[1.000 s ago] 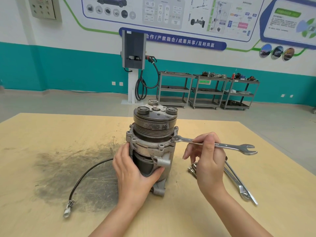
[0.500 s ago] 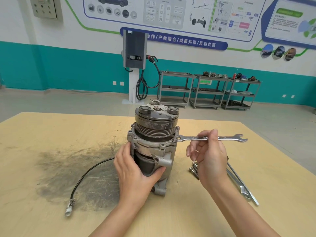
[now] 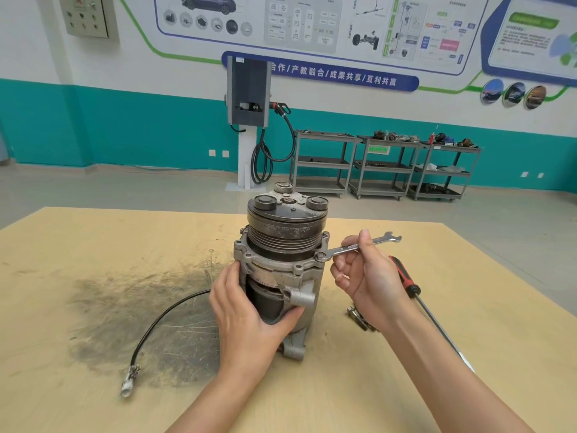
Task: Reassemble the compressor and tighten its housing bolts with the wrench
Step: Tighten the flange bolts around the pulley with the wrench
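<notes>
1. At the centre of the frame, the compressor [image 3: 281,264] stands upright on the tan surface [image 3: 406,385], its dark grooved pulley on top and a mounting foot at the bottom.
2. Your left hand [image 3: 249,320] wraps the lower body of the compressor from the near side, fingers curled round the left flank and thumb pressed under the lug at the right; this grip is clamped on the housing.
3. Your right hand [image 3: 368,276] pinches the shank of the wrench [image 3: 359,245] between thumb and curled fingers, so that grip is closed on the tool.
4. The wrench's ring end sits on a housing bolt [image 3: 321,256] at the right edge of the flange; its open-jaw end points to the upper right.
5. A screwdriver [image 3: 415,292] with a red and black handle lies on the surface right of your right wrist, shaft running toward the lower right.
6. Some small metal parts [image 3: 359,318] lie just beneath your right wrist, partly hidden.
7. A black cable [image 3: 156,326] with a pale connector curves over a dark smudge at the lower left.
</notes>
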Action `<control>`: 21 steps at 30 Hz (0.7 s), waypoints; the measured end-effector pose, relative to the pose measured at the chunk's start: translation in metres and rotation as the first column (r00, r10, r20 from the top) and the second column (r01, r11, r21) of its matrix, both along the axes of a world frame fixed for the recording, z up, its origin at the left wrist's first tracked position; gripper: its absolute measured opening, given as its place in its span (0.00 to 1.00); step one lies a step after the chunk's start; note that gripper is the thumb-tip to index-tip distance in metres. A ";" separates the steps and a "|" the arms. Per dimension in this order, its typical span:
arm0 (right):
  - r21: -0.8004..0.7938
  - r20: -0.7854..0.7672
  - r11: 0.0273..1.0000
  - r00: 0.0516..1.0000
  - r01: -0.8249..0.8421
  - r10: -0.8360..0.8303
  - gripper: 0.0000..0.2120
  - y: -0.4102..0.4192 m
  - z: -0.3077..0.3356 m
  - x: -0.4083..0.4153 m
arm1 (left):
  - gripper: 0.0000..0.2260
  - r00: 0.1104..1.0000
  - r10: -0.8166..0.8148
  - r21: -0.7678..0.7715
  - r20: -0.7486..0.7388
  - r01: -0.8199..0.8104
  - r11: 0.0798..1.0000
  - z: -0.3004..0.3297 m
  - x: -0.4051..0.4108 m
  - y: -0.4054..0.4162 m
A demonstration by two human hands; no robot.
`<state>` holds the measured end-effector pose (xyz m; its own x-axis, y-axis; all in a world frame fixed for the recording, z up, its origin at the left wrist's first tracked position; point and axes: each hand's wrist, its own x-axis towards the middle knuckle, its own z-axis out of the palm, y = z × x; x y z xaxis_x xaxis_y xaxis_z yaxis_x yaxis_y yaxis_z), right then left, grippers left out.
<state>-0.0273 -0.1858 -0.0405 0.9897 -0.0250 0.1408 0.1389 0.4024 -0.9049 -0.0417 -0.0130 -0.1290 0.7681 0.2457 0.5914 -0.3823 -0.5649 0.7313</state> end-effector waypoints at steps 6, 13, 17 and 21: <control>-0.071 0.331 0.949 0.905 0.306 -0.267 0.19 0.012 -0.019 -0.013 | 0.52 1.000 0.007 0.003 0.011 -0.007 1.000 -0.001 0.001 0.000; -0.312 0.824 0.613 0.528 0.725 -0.205 0.13 0.028 -0.024 -0.034 | 0.53 1.000 -0.016 -0.022 0.001 0.016 1.000 0.000 0.000 0.000; -0.228 0.849 0.646 0.474 0.728 -0.234 0.15 0.027 -0.017 -0.037 | 0.53 1.000 -0.016 -0.024 0.010 0.017 1.000 0.000 0.000 -0.001; -0.082 0.741 0.757 0.547 0.648 -0.389 0.13 0.028 -0.004 -0.039 | 0.52 0.999 0.012 0.006 0.037 -0.012 1.000 -0.001 0.001 0.000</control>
<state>-0.0666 -0.1582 -0.0446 0.4509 -0.3298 0.8294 0.8158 -0.2248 -0.5329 -0.0404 -0.0131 -0.1304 0.7430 0.2506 0.6207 -0.4020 -0.5743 0.7131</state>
